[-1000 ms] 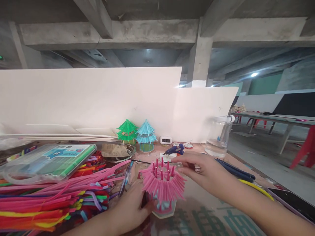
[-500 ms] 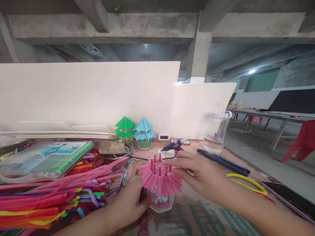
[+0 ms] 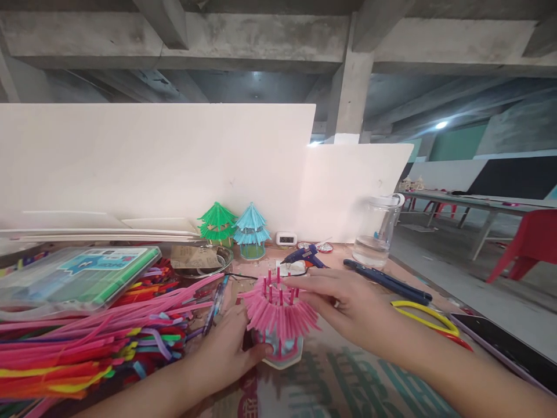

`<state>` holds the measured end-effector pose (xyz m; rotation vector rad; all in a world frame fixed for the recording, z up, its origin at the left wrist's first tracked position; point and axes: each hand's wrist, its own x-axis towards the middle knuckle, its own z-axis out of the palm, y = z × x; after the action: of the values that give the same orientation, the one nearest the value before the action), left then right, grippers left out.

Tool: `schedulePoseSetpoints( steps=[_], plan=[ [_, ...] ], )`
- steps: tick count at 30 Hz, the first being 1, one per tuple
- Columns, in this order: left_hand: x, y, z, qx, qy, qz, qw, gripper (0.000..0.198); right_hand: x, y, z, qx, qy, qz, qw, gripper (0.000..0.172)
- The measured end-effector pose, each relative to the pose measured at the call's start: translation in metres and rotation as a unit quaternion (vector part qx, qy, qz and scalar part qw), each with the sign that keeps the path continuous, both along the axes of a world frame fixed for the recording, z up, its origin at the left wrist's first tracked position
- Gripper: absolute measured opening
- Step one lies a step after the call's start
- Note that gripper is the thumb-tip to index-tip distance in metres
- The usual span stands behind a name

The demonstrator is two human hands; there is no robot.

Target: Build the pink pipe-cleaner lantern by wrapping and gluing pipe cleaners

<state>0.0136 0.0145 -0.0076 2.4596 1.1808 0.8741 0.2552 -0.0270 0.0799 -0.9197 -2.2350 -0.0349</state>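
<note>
A small pink pavilion model (image 3: 278,316) made of pipe cleaners stands on the table in front of me, with short pink posts sticking up from its fringed roof. My left hand (image 3: 228,351) grips its base from the left, thumb against the lower rim. My right hand (image 3: 343,305) comes in from the right, fingers curled and pinched at the roof's upper edge; what sits between the fingertips I cannot make out.
A heap of coloured pipe cleaners (image 3: 100,342) and a clear plastic case (image 3: 78,278) lie at left. Green (image 3: 216,223) and blue (image 3: 251,231) pavilion models stand by the white board. A blue glue gun (image 3: 304,255), a jar (image 3: 376,235), pliers (image 3: 383,280), a yellow loop (image 3: 424,316) and a phone (image 3: 509,348) lie at right.
The view has tilted up a little, so everything sits lower and nearer. My right hand has shifted slightly left along the pink roof. My left hand keeps its hold on the base.
</note>
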Motion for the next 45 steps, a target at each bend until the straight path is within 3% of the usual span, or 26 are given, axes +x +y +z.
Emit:
schedulePoseSetpoints(
  steps=[6, 14, 19, 28, 34, 37, 45],
  plan=[
    [0.001, 0.0, 0.002, -0.018, 0.034, -0.019, 0.999, 0.044, -0.003, -0.006, 0.0, 0.021, -0.051, -0.002, 0.998, 0.036],
    [0.003, -0.003, 0.005, -0.017, 0.044, -0.009, 0.999, 0.024, -0.004, -0.006, 0.003, -0.027, -0.061, -0.029, 0.997, 0.037],
    [0.004, -0.003, 0.008, -0.034, 0.054, -0.004, 0.998, 0.029, -0.004, -0.007, 0.002, -0.051, -0.04, -0.032, 0.997, 0.037],
    [0.002, -0.002, 0.006, -0.027, 0.035, -0.027, 0.999, 0.034, 0.003, 0.0, 0.004, -0.009, 0.009, -0.032, 0.999, 0.031],
    [0.001, -0.001, 0.002, -0.013, 0.014, -0.019, 1.0, 0.043, 0.0, 0.0, 0.001, -0.053, 0.01, -0.051, 0.997, 0.031],
    [0.002, -0.003, 0.002, -0.022, 0.035, -0.007, 0.999, 0.038, -0.001, 0.003, -0.001, -0.081, 0.038, -0.073, 0.993, 0.029],
    [0.002, -0.005, 0.003, -0.026, 0.048, 0.014, 0.998, 0.029, -0.006, 0.004, 0.0, -0.103, 0.049, -0.053, 0.992, 0.017]
  ],
)
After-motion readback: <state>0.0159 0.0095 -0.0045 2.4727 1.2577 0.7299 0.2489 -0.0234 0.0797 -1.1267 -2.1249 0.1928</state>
